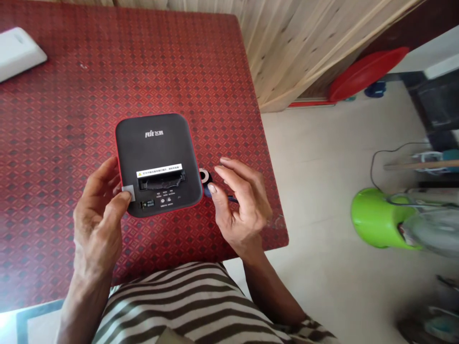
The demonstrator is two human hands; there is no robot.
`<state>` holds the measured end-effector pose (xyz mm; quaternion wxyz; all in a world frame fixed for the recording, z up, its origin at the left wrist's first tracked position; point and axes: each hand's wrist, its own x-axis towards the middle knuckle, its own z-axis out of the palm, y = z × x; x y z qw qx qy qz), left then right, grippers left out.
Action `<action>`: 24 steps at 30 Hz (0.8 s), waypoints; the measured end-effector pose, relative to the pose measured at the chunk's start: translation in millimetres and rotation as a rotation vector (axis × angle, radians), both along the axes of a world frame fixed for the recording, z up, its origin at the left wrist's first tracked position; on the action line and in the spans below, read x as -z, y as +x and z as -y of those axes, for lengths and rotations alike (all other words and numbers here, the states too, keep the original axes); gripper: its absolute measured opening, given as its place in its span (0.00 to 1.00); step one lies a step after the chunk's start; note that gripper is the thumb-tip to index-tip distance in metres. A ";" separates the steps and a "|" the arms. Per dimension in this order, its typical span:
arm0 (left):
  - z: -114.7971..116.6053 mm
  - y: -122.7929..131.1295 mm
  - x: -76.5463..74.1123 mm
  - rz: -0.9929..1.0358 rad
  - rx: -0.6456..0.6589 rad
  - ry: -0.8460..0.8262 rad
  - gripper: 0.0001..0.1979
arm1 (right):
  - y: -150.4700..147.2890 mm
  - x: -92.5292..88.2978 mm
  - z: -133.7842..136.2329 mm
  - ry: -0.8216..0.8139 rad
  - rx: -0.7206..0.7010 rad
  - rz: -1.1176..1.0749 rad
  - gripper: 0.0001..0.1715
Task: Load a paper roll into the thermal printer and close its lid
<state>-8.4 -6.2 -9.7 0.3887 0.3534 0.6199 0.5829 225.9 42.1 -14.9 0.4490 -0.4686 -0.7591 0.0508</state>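
Observation:
A small black receipt printer (158, 153) with a red rim sits over the patterned red table, its face with white lettering and a warning label turned up. A dark slot lies below the label. My left hand (100, 210) grips the printer's left edge, thumb pressing by a grey square tab (128, 193) at the lower left corner. To the right, my right hand (244, 196) is open, fingers curved and apart. Near its thumb is a small dark round object with a pale ring (204, 177), partly behind the printer; its kind is unclear. A dark cable shows by my thumb.
The red table (186, 67) ends on the right at a tiled floor. A white rounded object (19, 52) lies at its far left. A wood-panelled wall (287, 43) stands behind. On the floor are a green bucket (376, 217) and a red basin (366, 74).

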 end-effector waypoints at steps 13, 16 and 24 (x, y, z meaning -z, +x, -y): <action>-11.5 12.9 -8.8 0.139 0.015 0.022 0.29 | -5.3 4.3 0.9 -0.078 -0.028 -0.028 0.18; -12.6 14.1 -8.7 0.145 0.006 0.037 0.28 | -8.2 3.7 1.0 -0.057 -0.032 -0.036 0.17; -6.1 4.0 16.8 0.045 0.091 0.142 0.28 | -24.4 -28.2 -30.6 -0.002 -0.281 0.070 0.12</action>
